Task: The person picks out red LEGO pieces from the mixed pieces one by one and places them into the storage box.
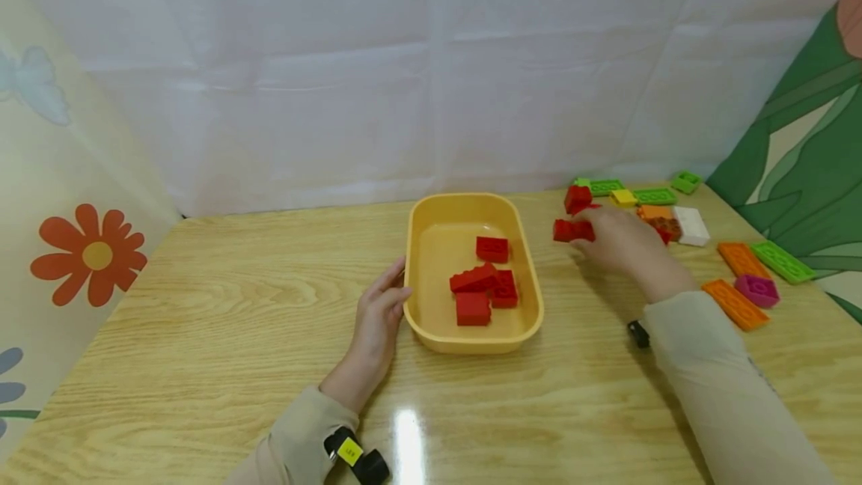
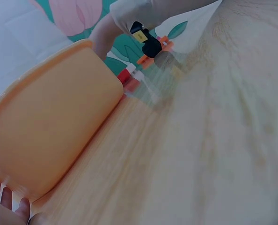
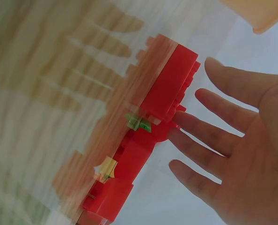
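Observation:
A yellow plastic tub (image 1: 471,345) stands on the wooden table with several red bricks (image 1: 474,309) in it. My left hand (image 1: 376,324) touches the tub's left side, its thumb by the rim; in the left wrist view some fingers (image 2: 7,197) lie against the outer wall. Right of the tub, my right hand (image 1: 618,239) reaches among loose red building bricks (image 1: 569,230). Seen from the right wrist, its fingers are spread and fairly straight beside a long red brick (image 3: 169,84), with nothing gripped. Part of the red group is hidden behind this hand in the head view.
Green plates (image 1: 655,196), a yellow brick (image 1: 623,197) and a white brick (image 1: 692,227) lie at the back right. Nearer are orange plates (image 1: 734,305), a magenta brick (image 1: 757,290) and a long green plate (image 1: 783,262). A white cloth (image 1: 303,96) hangs behind the table.

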Demonstrator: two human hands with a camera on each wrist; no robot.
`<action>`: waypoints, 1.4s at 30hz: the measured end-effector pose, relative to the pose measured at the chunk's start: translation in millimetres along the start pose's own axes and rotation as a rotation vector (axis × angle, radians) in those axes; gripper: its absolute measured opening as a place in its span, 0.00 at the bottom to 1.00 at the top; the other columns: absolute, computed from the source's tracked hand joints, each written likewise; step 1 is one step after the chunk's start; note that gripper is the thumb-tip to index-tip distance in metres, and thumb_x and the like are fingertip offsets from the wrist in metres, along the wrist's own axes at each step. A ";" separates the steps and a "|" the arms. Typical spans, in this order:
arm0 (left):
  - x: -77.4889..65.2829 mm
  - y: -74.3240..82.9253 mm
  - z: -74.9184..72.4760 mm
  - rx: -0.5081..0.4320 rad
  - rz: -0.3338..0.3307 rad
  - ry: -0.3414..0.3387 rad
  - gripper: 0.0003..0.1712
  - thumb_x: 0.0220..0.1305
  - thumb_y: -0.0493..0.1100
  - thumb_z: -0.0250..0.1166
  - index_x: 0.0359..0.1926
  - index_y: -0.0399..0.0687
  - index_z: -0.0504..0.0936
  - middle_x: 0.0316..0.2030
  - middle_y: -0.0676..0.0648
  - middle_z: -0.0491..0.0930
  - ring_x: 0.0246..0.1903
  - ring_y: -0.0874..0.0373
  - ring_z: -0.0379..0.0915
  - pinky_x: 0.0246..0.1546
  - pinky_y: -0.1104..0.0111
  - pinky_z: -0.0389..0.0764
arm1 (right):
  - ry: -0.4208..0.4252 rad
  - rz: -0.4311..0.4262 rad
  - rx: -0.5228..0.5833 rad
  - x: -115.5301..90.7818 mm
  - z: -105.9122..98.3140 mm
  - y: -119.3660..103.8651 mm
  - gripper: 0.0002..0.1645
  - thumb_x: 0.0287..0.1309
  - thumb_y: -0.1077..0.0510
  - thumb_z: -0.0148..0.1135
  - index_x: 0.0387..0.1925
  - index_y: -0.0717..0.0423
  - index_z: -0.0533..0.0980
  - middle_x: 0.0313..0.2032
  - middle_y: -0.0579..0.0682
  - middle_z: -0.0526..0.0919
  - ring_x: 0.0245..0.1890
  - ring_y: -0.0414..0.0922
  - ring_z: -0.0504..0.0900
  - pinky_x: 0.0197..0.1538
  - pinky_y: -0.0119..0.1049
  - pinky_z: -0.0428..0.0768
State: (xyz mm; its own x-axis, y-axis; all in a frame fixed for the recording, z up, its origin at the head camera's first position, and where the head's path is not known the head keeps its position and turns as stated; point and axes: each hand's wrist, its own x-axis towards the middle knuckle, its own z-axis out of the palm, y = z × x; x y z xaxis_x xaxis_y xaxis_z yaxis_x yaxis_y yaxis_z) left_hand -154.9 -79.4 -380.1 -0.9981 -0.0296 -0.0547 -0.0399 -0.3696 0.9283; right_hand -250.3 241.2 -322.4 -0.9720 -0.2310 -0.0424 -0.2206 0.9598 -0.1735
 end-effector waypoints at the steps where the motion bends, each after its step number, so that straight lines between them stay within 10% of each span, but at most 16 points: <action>1: 0.0 0.0 0.1 0.000 -0.001 0.001 0.32 0.56 0.30 0.50 0.66 0.35 0.65 0.69 0.37 0.63 0.63 0.51 0.63 0.56 0.75 0.73 | -0.013 0.003 0.000 0.4 0.1 0.3 0.30 0.58 0.52 0.58 0.59 0.64 0.69 0.59 0.71 0.72 0.55 0.67 0.70 0.55 0.66 0.71; 42: -1.1 1.7 -0.3 0.012 -0.017 0.018 0.33 0.56 0.32 0.51 0.66 0.36 0.65 0.68 0.38 0.64 0.61 0.53 0.64 0.50 0.81 0.73 | -0.113 -0.011 -0.006 -7.1 4.6 -18.0 0.30 0.52 0.57 0.63 0.56 0.67 0.68 0.51 0.68 0.79 0.48 0.59 0.77 0.46 0.60 0.78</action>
State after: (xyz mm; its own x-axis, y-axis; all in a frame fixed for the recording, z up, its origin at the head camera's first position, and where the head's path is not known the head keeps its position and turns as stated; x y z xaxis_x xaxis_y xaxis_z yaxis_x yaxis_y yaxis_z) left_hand -153.9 -80.3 -378.6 -0.9962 -0.0406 -0.0771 -0.0575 -0.3591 0.9315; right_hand -239.0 224.8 -323.5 -0.9543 -0.2581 -0.1507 -0.2323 0.9578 -0.1692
